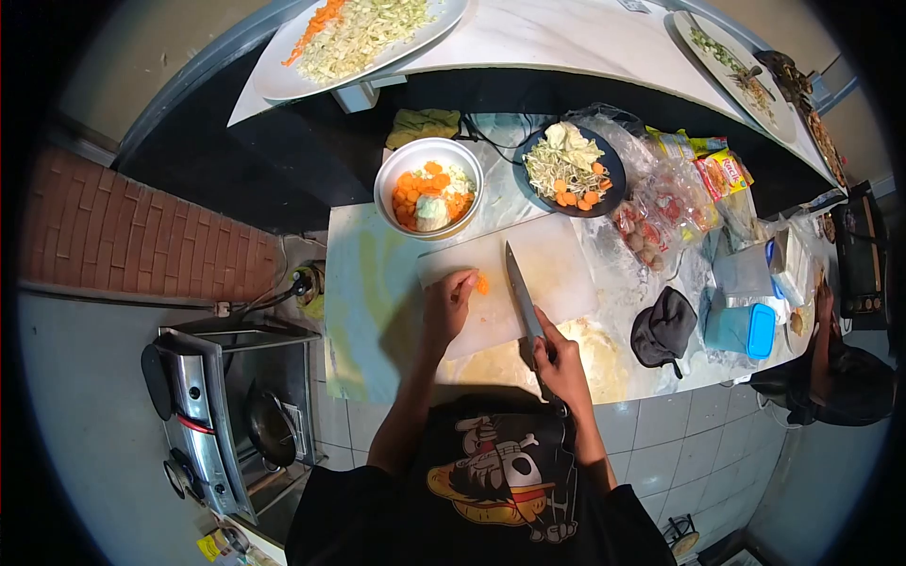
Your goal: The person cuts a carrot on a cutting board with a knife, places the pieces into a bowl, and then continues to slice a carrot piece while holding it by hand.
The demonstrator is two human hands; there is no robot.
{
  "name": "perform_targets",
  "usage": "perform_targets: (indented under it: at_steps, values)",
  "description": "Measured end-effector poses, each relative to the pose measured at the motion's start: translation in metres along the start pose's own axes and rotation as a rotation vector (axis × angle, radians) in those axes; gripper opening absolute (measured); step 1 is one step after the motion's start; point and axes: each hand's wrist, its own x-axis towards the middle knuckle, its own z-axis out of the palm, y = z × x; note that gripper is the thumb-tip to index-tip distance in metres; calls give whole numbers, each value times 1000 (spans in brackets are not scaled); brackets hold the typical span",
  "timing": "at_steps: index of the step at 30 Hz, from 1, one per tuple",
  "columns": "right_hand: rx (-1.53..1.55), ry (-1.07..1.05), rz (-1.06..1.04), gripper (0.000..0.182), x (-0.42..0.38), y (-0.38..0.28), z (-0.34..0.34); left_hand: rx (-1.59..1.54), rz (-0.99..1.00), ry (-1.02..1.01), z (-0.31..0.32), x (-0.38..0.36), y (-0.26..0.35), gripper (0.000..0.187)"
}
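My right hand is wrapped round the handle of a kitchen knife, whose long blade points away from me over the white cutting board. My left hand is over the board's left side, its fingers curled and pressed together. Right beside its fingertips lie small orange carrot pieces; whether the fingers pinch any is hidden. Beyond the board stands a white bowl of sliced carrot and pale chopped vegetable. A dark plate to its right bears bean sprouts, carrot slices and a pale leafy piece.
Plastic bags, a black cap and a blue-lidded container crowd the table's right side. Platters of chopped vegetables stand on the raised shelf. A gas stove is at left. Another person is at far right.
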Motion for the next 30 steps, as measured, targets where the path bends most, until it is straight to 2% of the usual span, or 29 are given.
perform_targets:
  at_steps: [1,2,6,8,13,14,16,22,24,26,30]
  values:
    - [-35,-48,47,52,-1,0,-2,-62,85,78,2,-1,-1,14]
    - [-70,-97,94,50,-1,0,-3,-61,86,77,3,-1,-5,14]
    - [-64,-135,82,51,-3,9,1,-64,158,148,0,-4,-12,19]
    - [-38,-90,-61,49,-4,15,6,-29,156,150,-4,-6,-13,22]
    - [-46,-111,-49,49,-7,27,12,-133,115,75,2,-3,-34,23]
    - [-35,-118,-39,49,-7,28,14,-133,115,75,2,-3,-31,23]
    - [-44,-126,-37,49,-5,29,15,-187,-7,22,4,-4,-27,23]
    - [-18,-150,-44,49,-3,34,23,-221,-59,-31,3,-5,-11,25]
    - [-14,-160,-49,50,-2,31,23,-226,-44,-22,5,-6,-12,26]
    - [-11,-242,52,52,0,25,21,-230,-30,-11,7,-8,-12,27]
    - [66,-254,66,51,2,22,21,-258,-100,7,12,-8,-18,31]
